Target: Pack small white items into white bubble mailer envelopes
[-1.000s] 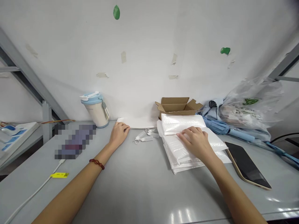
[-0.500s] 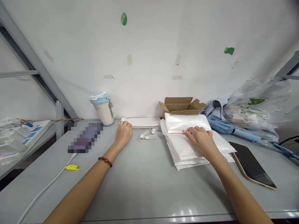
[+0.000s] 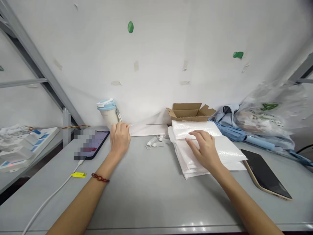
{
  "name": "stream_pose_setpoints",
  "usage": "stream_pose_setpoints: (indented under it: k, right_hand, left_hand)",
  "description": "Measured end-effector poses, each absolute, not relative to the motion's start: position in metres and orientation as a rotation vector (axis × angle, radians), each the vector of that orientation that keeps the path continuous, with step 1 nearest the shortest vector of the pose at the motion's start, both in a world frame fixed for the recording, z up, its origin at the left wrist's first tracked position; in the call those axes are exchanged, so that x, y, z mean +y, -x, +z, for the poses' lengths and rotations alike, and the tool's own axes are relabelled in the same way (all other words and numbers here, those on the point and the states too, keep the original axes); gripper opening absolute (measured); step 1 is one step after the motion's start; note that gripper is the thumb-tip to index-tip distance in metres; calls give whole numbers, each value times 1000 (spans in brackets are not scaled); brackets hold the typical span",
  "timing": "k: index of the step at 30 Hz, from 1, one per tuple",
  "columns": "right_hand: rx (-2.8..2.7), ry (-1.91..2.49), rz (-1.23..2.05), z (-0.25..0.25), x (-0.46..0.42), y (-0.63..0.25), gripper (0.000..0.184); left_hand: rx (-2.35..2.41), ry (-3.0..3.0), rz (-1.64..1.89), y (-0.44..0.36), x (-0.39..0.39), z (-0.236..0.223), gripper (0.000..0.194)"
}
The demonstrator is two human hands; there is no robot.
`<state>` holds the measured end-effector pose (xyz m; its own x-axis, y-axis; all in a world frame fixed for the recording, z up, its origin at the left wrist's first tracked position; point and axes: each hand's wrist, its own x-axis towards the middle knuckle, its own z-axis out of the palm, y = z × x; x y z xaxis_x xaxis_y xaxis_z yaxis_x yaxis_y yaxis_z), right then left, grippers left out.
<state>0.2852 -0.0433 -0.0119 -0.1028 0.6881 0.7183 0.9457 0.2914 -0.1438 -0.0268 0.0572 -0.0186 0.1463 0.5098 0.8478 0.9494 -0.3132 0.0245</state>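
**One thin sheet (image 3: 146,121), one pile of mailers (image 3: 230,150)**

Your left hand (image 3: 119,137) has its fingers curled in, seemingly pinching the left end of the sheet; your knuckles hide the pinch. The sheet slants up over the white strip (image 3: 156,131) lying along the foot of the wall (image 3: 156,65). Your right hand (image 3: 204,148) is over the mailers with fingers parted, gripping nothing; you can't tell whether the tips touch.

Expect the sheet to be light, limp, perhaps slick and easily creased: take it by an edge. The mailers should be light, padded and slippery; a full-length edge would give the firmest hold.

Count one carton (image 3: 188,118), one cup (image 3: 110,116), two phones (image 3: 265,173), one umbrella (image 3: 230,132). About three tags (image 3: 158,144) overlap; the mailers are several, too overlapped to count.
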Motion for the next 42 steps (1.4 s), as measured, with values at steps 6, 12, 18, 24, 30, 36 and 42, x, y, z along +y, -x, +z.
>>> stream_pose_setpoints:
  k: [6,12,18,24,30,36,42]
  right_hand:
    - [-1948,1023,-562,-10,-51,-262,40]
    - [-2021,795,-922,-8,-69,-244,54]
    - [-2151,1089,-885,-10,-64,-252,40]
    - [-2135,1084,-799,-13,-58,-262,35]
    - [-2161,1238,-728,-15,-61,-260,50]
    - [-2375,1307,-537,-10,-68,-248,70]
    - [-2448,1311,-496,-7,-75,-242,93]
  left_hand:
    - [-1098,1830,-1343,10,34,-11,10]
    - [-565,1969,-1252,-24,-5,-16,16]
    - [-565,2289,-1212,-37,-22,-27,17]
    - [-1372,2375,-1676,-36,-11,-19,33]
    - [-2303,2964,-2217,-32,-4,-10,55]
    - [-2123,3302,-2307,-40,-14,-5,47]
    - [-1876,3517,-1851,-49,-32,-10,18]
